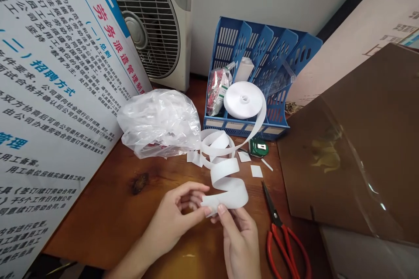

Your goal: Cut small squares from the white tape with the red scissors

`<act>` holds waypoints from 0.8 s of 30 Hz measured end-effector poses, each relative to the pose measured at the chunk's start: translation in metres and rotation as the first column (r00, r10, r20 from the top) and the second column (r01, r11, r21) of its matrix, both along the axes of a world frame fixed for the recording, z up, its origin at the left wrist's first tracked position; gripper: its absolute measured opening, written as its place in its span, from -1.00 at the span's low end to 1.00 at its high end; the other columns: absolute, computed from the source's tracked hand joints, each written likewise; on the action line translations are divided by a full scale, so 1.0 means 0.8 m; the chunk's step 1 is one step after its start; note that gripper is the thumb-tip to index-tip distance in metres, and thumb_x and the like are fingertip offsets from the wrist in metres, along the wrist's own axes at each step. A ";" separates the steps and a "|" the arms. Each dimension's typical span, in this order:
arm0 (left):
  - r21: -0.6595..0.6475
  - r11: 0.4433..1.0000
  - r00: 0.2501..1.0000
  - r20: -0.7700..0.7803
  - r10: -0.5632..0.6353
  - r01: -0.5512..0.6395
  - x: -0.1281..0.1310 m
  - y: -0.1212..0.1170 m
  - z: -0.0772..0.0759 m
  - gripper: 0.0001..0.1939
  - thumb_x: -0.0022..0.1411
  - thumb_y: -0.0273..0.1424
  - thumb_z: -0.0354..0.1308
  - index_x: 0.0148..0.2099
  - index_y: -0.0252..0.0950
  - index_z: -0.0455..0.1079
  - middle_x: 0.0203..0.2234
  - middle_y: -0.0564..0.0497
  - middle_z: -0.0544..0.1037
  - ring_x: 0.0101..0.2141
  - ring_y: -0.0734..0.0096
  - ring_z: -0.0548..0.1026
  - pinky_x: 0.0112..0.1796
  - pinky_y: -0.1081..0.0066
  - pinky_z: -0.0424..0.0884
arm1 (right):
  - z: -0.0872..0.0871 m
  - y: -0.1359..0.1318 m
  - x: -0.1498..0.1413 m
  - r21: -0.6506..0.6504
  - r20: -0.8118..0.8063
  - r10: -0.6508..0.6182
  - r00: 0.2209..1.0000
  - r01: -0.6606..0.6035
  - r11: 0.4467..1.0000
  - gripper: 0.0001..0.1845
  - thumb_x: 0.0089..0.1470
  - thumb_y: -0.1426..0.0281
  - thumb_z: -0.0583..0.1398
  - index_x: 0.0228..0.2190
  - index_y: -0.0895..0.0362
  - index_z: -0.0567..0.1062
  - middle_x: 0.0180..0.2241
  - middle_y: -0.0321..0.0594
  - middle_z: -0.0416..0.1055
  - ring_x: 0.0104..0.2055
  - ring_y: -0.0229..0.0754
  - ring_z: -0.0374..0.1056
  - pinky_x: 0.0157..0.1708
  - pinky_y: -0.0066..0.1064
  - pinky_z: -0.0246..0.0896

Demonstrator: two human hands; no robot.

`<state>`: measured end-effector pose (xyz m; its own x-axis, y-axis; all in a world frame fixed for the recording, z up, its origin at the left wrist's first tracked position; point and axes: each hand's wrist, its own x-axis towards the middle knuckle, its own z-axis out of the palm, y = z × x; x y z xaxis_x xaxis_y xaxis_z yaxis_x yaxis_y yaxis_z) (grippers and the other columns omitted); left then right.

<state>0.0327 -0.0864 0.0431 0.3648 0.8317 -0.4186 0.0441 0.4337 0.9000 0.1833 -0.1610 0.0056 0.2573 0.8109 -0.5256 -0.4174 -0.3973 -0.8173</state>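
Note:
A long white strip of tape (234, 194) curls down over the table from a large white roll (245, 99). My right hand (240, 235) pinches it near its free end between thumb and fingers. My left hand (183, 211) is at the very end, its thumb and fingers closed on the tape; a small piece seems to lie against the strip there, though I cannot tell for sure. To the right of my hands lie scissors (278, 226) with red handles, blades pointing away. Small white cut pieces (256, 171) rest beyond my hands.
The roll sits on a blue file rack (218, 124), which also holds a red-and-white packet (216, 91). A filled clear plastic bag (160, 124) and a green tape measure (259, 147) stand nearby. A printed board (65, 69), box fan (185, 35) and brown panel (353, 148) border the wooden table (108, 209).

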 end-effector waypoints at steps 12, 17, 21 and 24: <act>-0.033 0.999 0.991 0.128 -0.038 0.042 -0.008 0.010 0.008 -0.91 0.17 -0.43 0.41 -0.23 -0.27 0.68 -0.43 -0.02 0.71 -0.41 0.31 0.64 -0.31 0.46 0.50 | 0.009 0.002 0.005 0.037 0.019 0.136 0.990 -0.137 0.990 -0.53 0.08 0.05 0.34 -0.30 0.27 0.61 -0.33 -0.06 0.53 -0.32 -0.24 0.41 -0.25 -0.47 0.38; -0.067 0.994 0.982 0.171 -0.076 0.089 -0.002 0.011 0.002 -0.76 0.24 -0.34 0.38 -0.08 -0.33 0.66 -0.41 -0.08 0.71 -0.39 0.31 0.63 -0.30 0.46 0.48 | 0.014 0.011 0.005 0.017 0.105 0.151 0.983 -0.154 0.988 -0.51 0.09 0.04 0.33 -0.33 0.28 0.62 -0.43 -0.08 0.50 -0.38 -0.26 0.41 -0.31 -0.52 0.36; -0.061 0.990 0.990 0.063 -0.125 0.129 -0.002 0.008 -0.010 -0.66 0.28 -0.21 0.33 -0.08 -0.38 0.66 -0.45 -0.09 0.66 -0.46 0.40 0.51 -0.41 0.50 0.39 | 0.013 0.016 0.008 0.023 0.158 0.213 0.964 -0.219 0.975 -0.45 0.06 -0.02 0.31 -0.35 0.29 0.60 -0.44 -0.05 0.50 -0.40 -0.23 0.41 -0.34 -0.50 0.37; -0.016 0.995 0.987 -0.124 -0.102 0.101 -0.004 0.007 -0.013 -0.65 0.28 -0.17 0.31 -0.15 -0.40 0.65 -0.50 -0.06 0.60 -0.49 0.42 0.43 -0.42 0.49 0.30 | 0.022 0.002 0.035 -0.043 0.294 0.250 0.923 -0.248 0.968 -0.43 0.01 -0.03 0.33 -0.21 0.24 0.61 -0.27 -0.01 0.54 -0.32 -0.19 0.47 -0.32 -0.51 0.39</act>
